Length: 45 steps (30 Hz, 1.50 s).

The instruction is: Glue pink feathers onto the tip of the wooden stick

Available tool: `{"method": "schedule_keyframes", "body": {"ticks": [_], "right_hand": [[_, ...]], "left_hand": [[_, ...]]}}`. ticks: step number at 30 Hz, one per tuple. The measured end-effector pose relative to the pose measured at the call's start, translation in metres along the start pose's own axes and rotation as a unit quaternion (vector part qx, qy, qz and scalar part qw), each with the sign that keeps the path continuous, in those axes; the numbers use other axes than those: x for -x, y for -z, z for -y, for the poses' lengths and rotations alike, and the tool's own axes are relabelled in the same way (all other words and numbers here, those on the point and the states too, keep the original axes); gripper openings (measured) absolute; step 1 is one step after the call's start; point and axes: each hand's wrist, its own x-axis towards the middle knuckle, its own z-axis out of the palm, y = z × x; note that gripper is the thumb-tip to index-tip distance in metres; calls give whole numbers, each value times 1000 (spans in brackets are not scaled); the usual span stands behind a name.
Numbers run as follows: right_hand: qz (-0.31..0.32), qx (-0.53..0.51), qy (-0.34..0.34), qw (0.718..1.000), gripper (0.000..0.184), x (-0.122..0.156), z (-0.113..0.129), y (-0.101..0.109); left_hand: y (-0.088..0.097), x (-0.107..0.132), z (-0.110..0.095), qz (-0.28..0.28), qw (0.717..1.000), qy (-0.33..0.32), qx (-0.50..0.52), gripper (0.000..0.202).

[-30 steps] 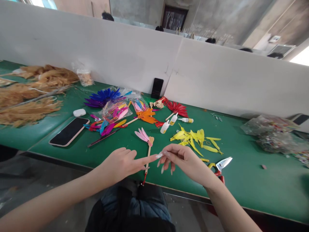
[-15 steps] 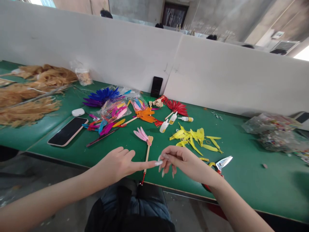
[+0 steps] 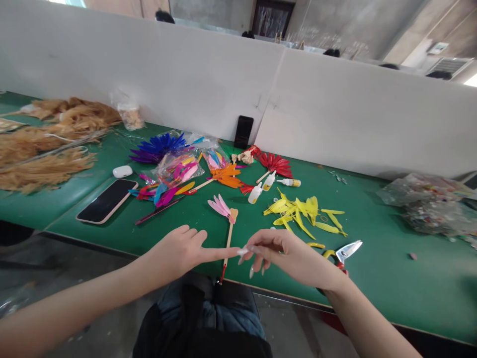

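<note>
My left hand points its index finger to the right, the other fingers curled in; it holds nothing. My right hand closes thumb and index finger at the tip of that finger, its other fingers hanging loose. Both hands have long pale nails, and something whitish shows where they meet; whether it is only nail I cannot tell. Beneath the left index finger lies a wooden stick with pink feathers fanned at its top and a red cord at its lower end. Red-handled scissors lie partly under my right wrist.
Yellow feathers lie beyond my right hand. Three small glue bottles, an orange feather fan and a red feather fan sit further back. A phone lies left; another phone leans on the white partition.
My right hand has shifted slightly left, and its fingers now close on the left index fingertip. The left hand stays almost still. The view has moved slightly.
</note>
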Motion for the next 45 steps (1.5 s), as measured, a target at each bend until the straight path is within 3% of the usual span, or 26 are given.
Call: {"method": "schedule_keyframes", "body": {"ticks": [13,33,45], "right_hand": [[-7,-4,-5,1000,19,-10,0,-9],[-53,-84,-1,995,27,-13,-11,-11],[-47,-130,3,990,29,-16,-13,-11]], "left_hand": [[-6,10,2,-1,1000,26,7,85],[-9,1,2,-29,998,43,37,76],[-12,-1,-1,-50,996,59,44,71]]}}
